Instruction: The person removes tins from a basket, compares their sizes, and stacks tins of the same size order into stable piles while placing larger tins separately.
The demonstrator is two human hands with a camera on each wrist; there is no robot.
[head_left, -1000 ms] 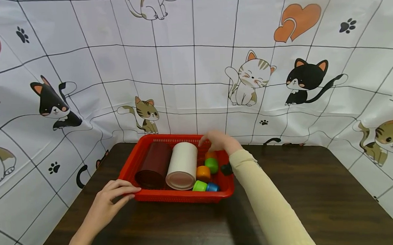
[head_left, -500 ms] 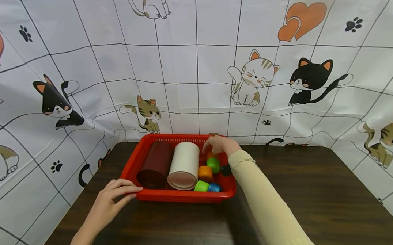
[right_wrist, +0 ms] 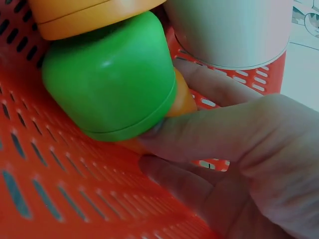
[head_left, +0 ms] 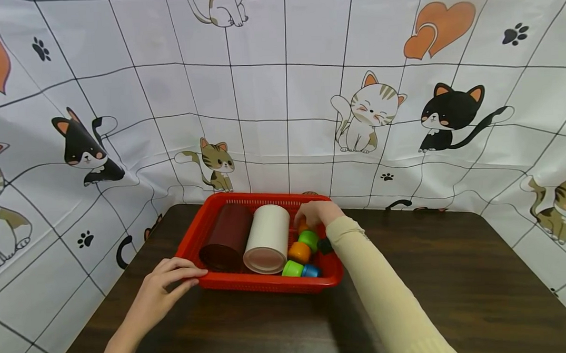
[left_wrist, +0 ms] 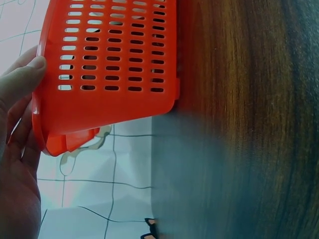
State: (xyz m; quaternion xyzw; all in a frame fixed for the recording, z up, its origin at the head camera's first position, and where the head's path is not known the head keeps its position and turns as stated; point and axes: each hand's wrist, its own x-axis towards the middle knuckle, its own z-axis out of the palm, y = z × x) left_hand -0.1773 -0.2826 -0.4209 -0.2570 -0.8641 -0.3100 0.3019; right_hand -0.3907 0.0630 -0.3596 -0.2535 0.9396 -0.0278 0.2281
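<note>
A red plastic basket (head_left: 268,283) stands on the dark wooden table. My left hand (head_left: 166,287) grips its near left corner, thumb and fingers on either side of the rim, as the left wrist view shows. My right hand (head_left: 315,213) reaches into the back right of the basket. In the right wrist view its thumb and fingers pinch an orange cup-like piece (right_wrist: 183,97), partly hidden behind a green one (right_wrist: 112,82). Nearer the front lie another orange piece (head_left: 299,253), a light green cup (head_left: 293,269) and a blue cup (head_left: 311,270).
Left of the small pieces, a white cylinder (head_left: 268,235) and a dark brown cylinder (head_left: 227,234) lie side by side in the basket. A cat-patterned sheet (head_left: 261,103) hangs behind the table (head_left: 434,275). A small dark object (head_left: 325,246) sits by my right wrist.
My right hand has lowered deeper into the basket, its fingers now at the back orange piece. The left hand stays on the rim. The whole head view has shifted slightly.
</note>
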